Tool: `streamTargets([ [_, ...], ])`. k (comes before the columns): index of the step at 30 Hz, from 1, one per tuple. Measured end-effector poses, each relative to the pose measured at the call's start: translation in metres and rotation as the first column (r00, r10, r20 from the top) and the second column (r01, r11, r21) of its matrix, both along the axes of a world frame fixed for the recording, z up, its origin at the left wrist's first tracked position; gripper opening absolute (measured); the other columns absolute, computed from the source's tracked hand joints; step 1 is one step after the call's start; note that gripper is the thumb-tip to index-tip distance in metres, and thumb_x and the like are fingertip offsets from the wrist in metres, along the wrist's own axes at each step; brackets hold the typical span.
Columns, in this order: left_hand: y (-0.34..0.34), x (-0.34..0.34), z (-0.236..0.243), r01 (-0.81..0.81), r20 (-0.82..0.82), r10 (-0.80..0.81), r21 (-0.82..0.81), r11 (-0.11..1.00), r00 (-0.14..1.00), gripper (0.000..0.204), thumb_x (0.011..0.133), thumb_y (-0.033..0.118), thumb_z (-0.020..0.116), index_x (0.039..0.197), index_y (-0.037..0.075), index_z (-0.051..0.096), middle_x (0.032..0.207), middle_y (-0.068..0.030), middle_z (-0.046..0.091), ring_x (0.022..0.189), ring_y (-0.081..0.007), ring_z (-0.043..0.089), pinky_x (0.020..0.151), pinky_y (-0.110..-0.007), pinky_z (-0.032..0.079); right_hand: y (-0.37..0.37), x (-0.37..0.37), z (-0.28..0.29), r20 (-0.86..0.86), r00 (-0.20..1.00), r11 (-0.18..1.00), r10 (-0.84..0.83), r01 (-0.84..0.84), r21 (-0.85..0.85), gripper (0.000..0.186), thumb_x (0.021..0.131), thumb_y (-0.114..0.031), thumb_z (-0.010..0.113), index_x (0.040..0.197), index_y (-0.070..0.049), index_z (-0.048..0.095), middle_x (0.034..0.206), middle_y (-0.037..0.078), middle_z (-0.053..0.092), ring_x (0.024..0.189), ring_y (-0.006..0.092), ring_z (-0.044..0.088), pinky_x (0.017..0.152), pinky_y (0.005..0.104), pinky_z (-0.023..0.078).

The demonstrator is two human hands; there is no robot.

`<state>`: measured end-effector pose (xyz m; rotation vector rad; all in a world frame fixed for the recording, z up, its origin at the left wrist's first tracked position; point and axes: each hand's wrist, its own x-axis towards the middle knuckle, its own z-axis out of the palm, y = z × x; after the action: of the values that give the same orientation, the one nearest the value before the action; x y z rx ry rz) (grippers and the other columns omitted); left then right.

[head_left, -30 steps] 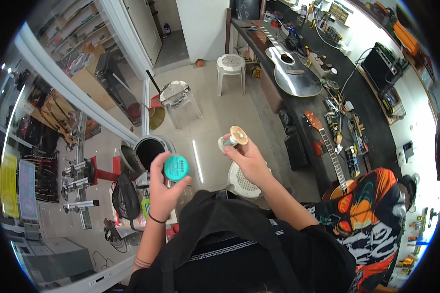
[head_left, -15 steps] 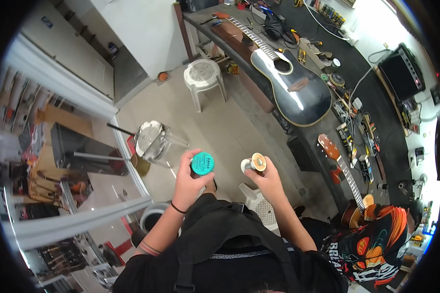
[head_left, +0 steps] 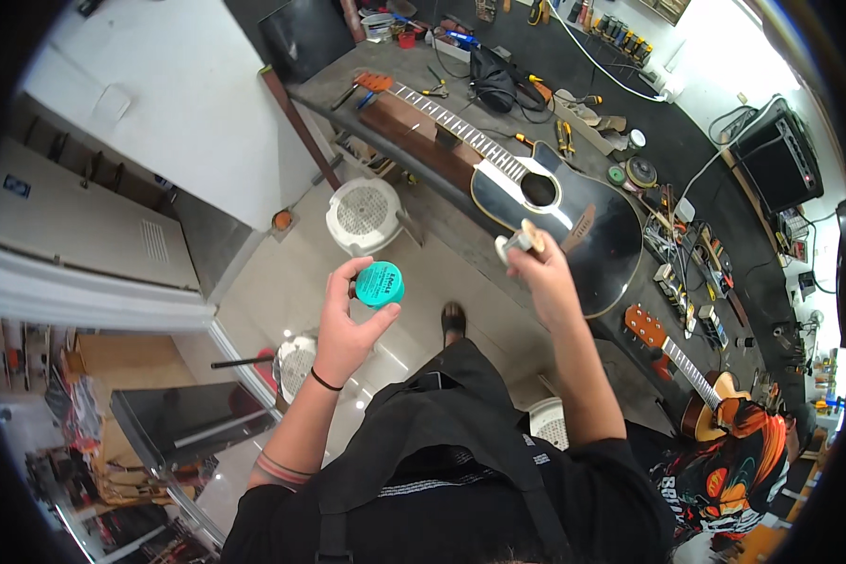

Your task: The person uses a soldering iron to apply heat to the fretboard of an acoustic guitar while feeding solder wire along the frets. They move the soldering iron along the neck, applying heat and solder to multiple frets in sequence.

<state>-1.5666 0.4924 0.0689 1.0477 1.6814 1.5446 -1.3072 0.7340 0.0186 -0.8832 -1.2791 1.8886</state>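
My left hand (head_left: 352,324) grips a round teal tin (head_left: 379,284) between fingers and thumb. My right hand (head_left: 547,277), out to the right and slightly higher, holds a small piece (head_left: 526,242) with a tan, disc-like end and a pale part; its exact kind is unclear. Beyond that hand, and partly behind it from this angle, a black acoustic guitar (head_left: 602,273) lies along the workbench, orange headstock toward the back left. Whether the held piece touches anything else cannot be told.
The dark bench (head_left: 324,70) carries tools, cables, an amplifier (head_left: 775,164) and a second guitar (head_left: 649,329). White plastic stools (head_left: 362,209) stand on the floor. A glass partition and door (head_left: 75,197) are at left; a person in a colourful shirt (head_left: 728,479) is at lower right.
My view has swung toward the bench, bringing the black guitar closer. My hands have moved forward and farther apart than half a second ago, still holding both items. My shoe now shows clearly.
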Motion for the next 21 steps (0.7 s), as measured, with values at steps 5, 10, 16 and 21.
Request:
streamTargets([
  [5,0.090,-0.069,-0.026,0.006,-0.143,-0.014,-0.053,0.999,0.990,0.078,0.093,0.006,0.089,0.162,0.003,0.053,0.151,-0.0128,0.063,0.135,-0.0239,0.066,0.120,-0.042,0.052,0.200,-0.073,-0.045,0.207,0.976,0.995,-0.061,0.042,0.095,0.059,0.096,-0.015,0.091,0.145,0.000,0.062,0.122,0.006,0.073,0.106,0.0177,0.072,0.098,0.0347,0.060],
  [10,0.179,-0.142,-0.059,-0.097,-0.290,0.032,-0.210,0.973,0.956,0.080,0.093,0.001,0.084,0.164,0.001,0.049,0.154,-0.0140,0.063,0.140,-0.0234,0.064,0.124,-0.042,0.050,0.407,-0.158,-0.152,0.608,0.755,0.873,-0.246,-0.100,0.477,0.063,0.088,-0.018,0.094,0.141,-0.005,0.061,0.127,0.018,0.078,0.119,0.0307,0.078,0.105,0.0432,0.060],
  [16,0.257,-0.215,-0.054,-0.104,-0.328,0.005,-0.285,0.953,0.945,0.075,0.093,0.001,0.085,0.160,0.002,0.052,0.154,-0.0140,0.064,0.139,-0.0243,0.064,0.122,-0.042,0.051,0.469,-0.240,-0.202,0.831,0.425,0.829,-0.360,-0.262,0.494,0.047,0.094,-0.010,0.084,0.134,-0.006,0.059,0.130,0.025,0.078,0.123,0.0470,0.077,0.103,0.0567,0.062],
  [21,0.310,-0.293,-0.073,0.002,-0.334,-0.091,-0.257,0.966,0.938,0.077,0.092,0.001,0.090,0.159,0.004,0.053,0.153,-0.0139,0.064,0.137,-0.0240,0.065,0.120,-0.042,0.052,0.475,-0.236,-0.228,0.765,0.452,0.733,-0.458,-0.295,0.613,0.048,0.092,-0.001,0.079,0.135,-0.007,0.058,0.136,0.024,0.072,0.127,0.0468,0.073,0.104,0.0575,0.060],
])
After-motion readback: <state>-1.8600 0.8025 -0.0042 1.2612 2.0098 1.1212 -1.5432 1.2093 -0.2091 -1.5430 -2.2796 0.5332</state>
